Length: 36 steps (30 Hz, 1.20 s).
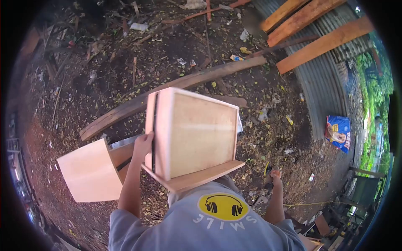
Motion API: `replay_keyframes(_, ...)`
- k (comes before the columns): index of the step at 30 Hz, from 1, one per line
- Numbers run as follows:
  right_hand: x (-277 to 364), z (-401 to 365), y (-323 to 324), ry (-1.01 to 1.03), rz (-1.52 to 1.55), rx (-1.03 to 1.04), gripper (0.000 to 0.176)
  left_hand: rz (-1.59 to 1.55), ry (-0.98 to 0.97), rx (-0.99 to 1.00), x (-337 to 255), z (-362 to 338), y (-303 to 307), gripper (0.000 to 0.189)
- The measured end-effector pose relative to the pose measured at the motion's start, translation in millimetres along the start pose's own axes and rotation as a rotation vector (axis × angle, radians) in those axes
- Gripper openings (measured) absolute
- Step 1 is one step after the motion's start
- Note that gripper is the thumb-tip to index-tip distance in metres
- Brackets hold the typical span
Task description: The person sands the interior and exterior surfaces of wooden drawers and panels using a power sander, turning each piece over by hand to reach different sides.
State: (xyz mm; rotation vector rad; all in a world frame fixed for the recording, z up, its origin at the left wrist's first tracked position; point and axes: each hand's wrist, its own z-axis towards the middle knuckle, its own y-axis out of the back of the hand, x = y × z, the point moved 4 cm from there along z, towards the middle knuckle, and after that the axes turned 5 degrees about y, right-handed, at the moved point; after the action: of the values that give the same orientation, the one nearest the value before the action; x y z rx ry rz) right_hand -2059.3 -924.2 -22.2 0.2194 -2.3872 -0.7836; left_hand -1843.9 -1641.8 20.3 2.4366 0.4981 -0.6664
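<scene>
A pale wooden drawer (201,134) stands tilted up in front of my body, its wide recessed panel facing me. A longer board, like a drawer front (205,173), runs along its near edge, close to my shirt. A black metal slide (155,125) is on its left side. My left hand (143,144) is closed on that left side, beside the slide. Off to the right, apart from the drawer, my right hand (275,173) has its fingers curled; what they hold, if anything, is too small to make out. A yellow curved strip (266,168) shows near its fingertips.
A second wooden drawer (90,171) lies on the leaf-strewn ground to the left. A long timber beam (180,88) crosses behind. Corrugated metal sheets (322,96) and reddish planks (326,44) are at the far right, near a blue bag (338,133). Scraps litter the soil.
</scene>
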Motion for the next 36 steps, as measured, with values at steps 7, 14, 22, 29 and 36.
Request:
replay_keyframes(7, -15, 21, -6, 0.006, 0.132, 0.054, 0.045, 0.121, -0.52, -0.402, -59, -19, -45, 0.058)
replay_keyframes(14, -70, 64, 19, -0.03, 0.097, 0.058, 0.052, 0.187, -0.279, -0.299, -138, -12, -69, 0.081)
replay_keyframes(22, -84, 63, 33, -0.05, 0.237, 0.051, 0.057, 0.309, -0.542, -0.24, -244, -32, -118, 0.07)
replay_keyframes(29, -78, 66, 38, 0.011, 0.218, 0.005, 0.051, 0.724, -0.587, -0.159, -319, -92, -177, 0.075)
replay_keyframes(36, -49, 50, 46, 0.226, 0.15, -0.062, 0.058, 0.908, -0.61, -0.167, -311, -99, -180, 0.076)
